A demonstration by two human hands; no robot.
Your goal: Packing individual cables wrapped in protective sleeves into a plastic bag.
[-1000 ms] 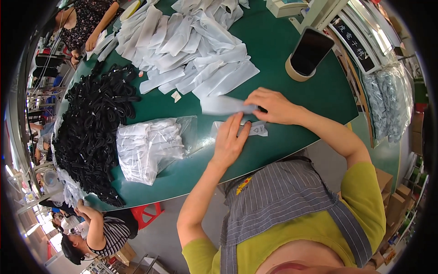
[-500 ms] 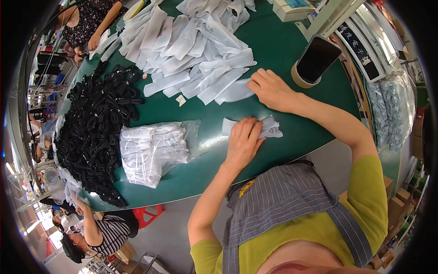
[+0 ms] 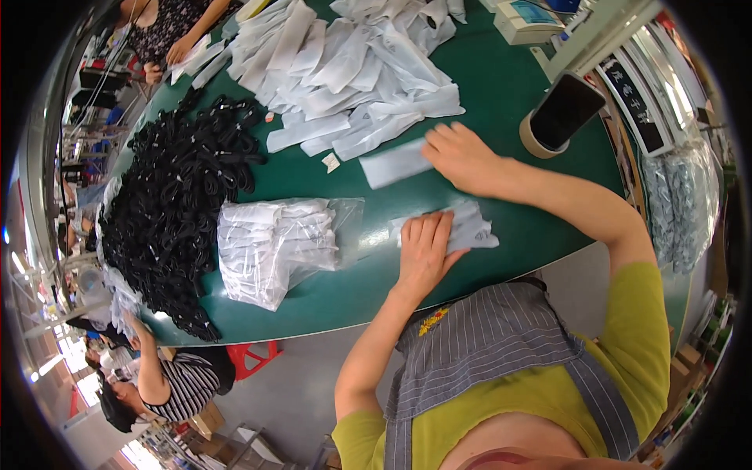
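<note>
My right hand (image 3: 464, 159) pinches the right end of a flat white translucent pouch (image 3: 392, 164), which stretches left just above the green table. Closer to me, my left hand (image 3: 425, 249) grips a small stack of white pouches (image 3: 474, 227), fingers over the top and thumb at the near side. The stack's right ends are uneven. Beyond both hands lies a large heap of similar white pouches (image 3: 356, 70). Left of my left hand is a clear plastic bag (image 3: 274, 243) packed with filled white pouches.
A big pile of coiled black cables (image 3: 180, 211) covers the table's left side. A phone (image 3: 565, 110) leans in a round holder (image 3: 540, 141) at right. Clear-wrapped goods (image 3: 677, 204) lie farther right. Two people (image 3: 184, 27) (image 3: 180, 384) work at the far left and near left.
My right hand has drawn one pouch away from the heap toward me. My left hand stays on the stack. The whole view has shifted slightly.
</note>
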